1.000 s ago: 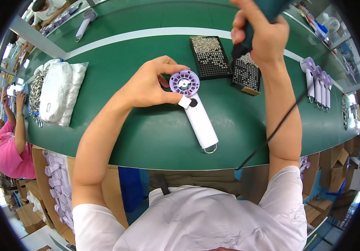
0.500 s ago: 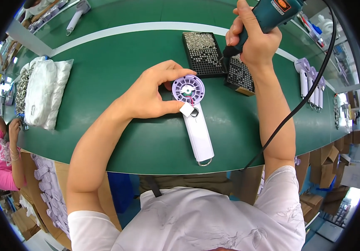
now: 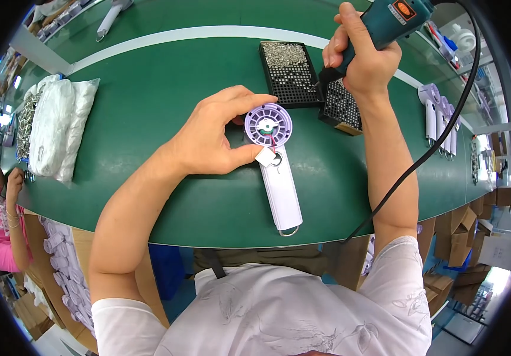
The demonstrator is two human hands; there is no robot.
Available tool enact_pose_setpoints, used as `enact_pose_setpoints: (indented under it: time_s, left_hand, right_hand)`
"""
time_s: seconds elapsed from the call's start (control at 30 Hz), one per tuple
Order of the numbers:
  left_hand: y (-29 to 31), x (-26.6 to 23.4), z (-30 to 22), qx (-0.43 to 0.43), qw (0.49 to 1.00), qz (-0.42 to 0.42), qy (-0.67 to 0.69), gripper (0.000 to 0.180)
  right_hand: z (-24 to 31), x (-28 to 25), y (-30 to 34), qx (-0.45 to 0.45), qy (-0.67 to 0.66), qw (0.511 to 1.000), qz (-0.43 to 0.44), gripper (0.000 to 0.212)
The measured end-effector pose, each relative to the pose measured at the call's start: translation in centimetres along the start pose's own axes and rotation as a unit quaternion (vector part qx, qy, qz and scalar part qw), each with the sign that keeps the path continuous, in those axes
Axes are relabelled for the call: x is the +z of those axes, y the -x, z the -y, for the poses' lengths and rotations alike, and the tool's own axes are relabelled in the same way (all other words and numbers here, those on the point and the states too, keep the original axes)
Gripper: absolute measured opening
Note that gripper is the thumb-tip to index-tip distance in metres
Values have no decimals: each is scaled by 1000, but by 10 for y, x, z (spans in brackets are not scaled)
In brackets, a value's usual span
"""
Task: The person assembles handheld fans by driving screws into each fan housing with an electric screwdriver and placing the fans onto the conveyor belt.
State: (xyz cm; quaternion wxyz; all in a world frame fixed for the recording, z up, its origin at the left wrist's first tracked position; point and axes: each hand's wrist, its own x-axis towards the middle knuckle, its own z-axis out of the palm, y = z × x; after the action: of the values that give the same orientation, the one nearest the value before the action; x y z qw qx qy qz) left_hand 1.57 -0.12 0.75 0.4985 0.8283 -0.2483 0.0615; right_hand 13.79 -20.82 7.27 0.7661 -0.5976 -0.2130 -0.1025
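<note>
On the green table lies a handheld fan (image 3: 280,193) with a white handle and an exposed round lilac head with red wires inside. My left hand (image 3: 217,130) grips that head from the left, thumb and forefinger spread around it. A small white square piece (image 3: 265,156) sits at the thumb tip, over the neck of the fan. My right hand (image 3: 371,62) is wrapped around a teal electric screwdriver (image 3: 392,21) with a black cable. Its bit points down and left, at the edge of a black screw tray (image 3: 294,98) partly filled with small silver screws.
A second black tray (image 3: 341,107) stands beside the first, under my right wrist. Plastic-wrapped white parts (image 3: 62,127) lie at the left. Several lilac-and-white fans (image 3: 439,121) rest at the right. The black cable (image 3: 406,169) loops past my right forearm. A person in pink (image 3: 0,228) is at far left.
The view has shifted slightly. Both hands keep their grips, and the screwdriver tip stays by the screw tray.
</note>
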Motion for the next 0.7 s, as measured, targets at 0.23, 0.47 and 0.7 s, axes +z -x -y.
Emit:
enact_pose_setpoints:
  time_s: [0.23,0.47,0.7]
  left_hand:
    - [0,1,-2,-12,1000,-9,0,63]
    - [0,0,-2,-19,1000,-13,-5,58]
    - [0,0,0,-7,1000,-15,-3,58]
  right_hand:
    - [-6,-3,1,-13,-3,1000,16,23]
    - [-13,-10,0,-64,-9,995,72,19]
    - [-15,-15,-3,-34,-29,998,37,20]
